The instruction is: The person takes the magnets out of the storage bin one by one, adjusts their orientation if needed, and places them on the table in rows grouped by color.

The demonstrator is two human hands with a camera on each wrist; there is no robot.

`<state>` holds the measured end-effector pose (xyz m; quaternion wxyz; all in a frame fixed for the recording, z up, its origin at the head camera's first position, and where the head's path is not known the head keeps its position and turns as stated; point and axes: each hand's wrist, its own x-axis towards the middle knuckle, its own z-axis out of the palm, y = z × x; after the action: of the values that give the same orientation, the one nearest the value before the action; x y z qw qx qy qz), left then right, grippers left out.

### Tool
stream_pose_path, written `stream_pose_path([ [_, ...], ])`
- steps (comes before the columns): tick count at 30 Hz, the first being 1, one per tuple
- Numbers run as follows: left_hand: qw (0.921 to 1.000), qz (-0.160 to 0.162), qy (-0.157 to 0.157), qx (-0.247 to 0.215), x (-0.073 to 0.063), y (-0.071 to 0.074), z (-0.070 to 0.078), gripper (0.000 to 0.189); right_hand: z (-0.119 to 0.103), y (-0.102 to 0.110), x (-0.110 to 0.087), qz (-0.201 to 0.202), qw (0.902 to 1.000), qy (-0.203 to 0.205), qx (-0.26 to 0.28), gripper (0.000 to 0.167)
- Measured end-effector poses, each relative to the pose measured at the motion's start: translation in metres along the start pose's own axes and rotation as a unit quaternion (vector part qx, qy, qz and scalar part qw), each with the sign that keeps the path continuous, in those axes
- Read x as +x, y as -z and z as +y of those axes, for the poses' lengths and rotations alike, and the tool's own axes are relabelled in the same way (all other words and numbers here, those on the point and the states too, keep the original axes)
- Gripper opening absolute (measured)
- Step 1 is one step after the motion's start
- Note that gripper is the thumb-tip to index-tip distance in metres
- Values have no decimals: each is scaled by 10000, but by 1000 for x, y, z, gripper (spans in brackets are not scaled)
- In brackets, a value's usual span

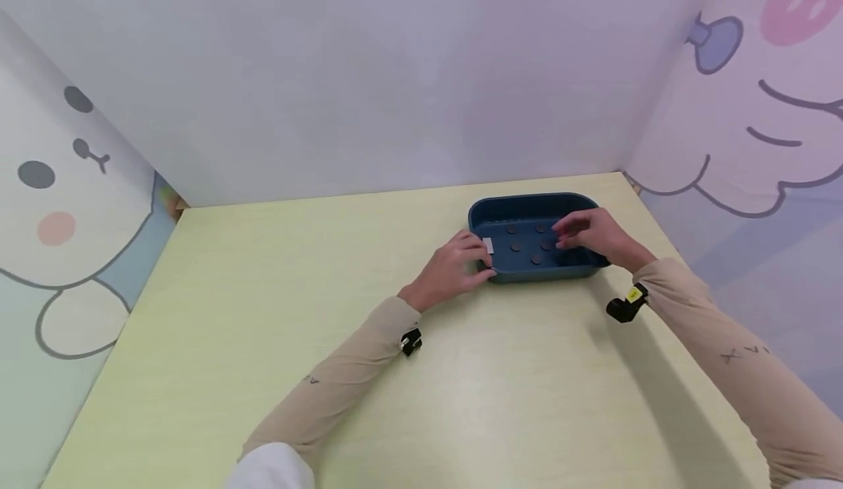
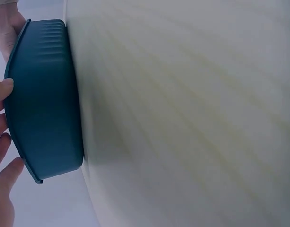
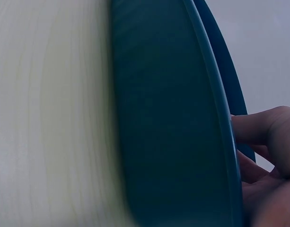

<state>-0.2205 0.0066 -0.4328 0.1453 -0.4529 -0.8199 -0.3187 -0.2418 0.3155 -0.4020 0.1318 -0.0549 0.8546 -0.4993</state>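
Pale tabletop [image 1: 316, 269] beneath, the left hand [image 1: 451, 269] grips the near-left corner of the blue tray [image 1: 527, 207], which should sit steady. The right hand [image 1: 595, 235] dips inside, whether pinching anything I cannot tell; flat brown discs [image 1: 516, 247] there should lift best by their edges.

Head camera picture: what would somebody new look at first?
Probably the dark blue tub at the far right of the table, with small brown discs inside. Then the left hand touching its left end and the right hand over its right end. The pink cartoon snout at top right stands out too.
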Motion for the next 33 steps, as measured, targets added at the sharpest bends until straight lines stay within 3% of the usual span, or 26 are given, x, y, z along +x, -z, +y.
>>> stream_pose_path([
  [5, 10000, 1, 81, -51, 0, -1, -1, 10, -2, -2, 4, -77, 9998, -170, -41, 31],
  [16, 9999, 62, 101, -55, 0, -3, -1, 11, 4, -6, 14, 12, 9972, -265, -697, 25],
  [28, 9998, 109, 107, -85, 0, -5, -1, 11, 4, -14, 20, 283, 9869, 158, -1581, 9],
  [33, 9999, 59, 111, -114, 1, -5, 1, 12, 4, -18, 21, 333, 9820, 94, -1859, 8],
])
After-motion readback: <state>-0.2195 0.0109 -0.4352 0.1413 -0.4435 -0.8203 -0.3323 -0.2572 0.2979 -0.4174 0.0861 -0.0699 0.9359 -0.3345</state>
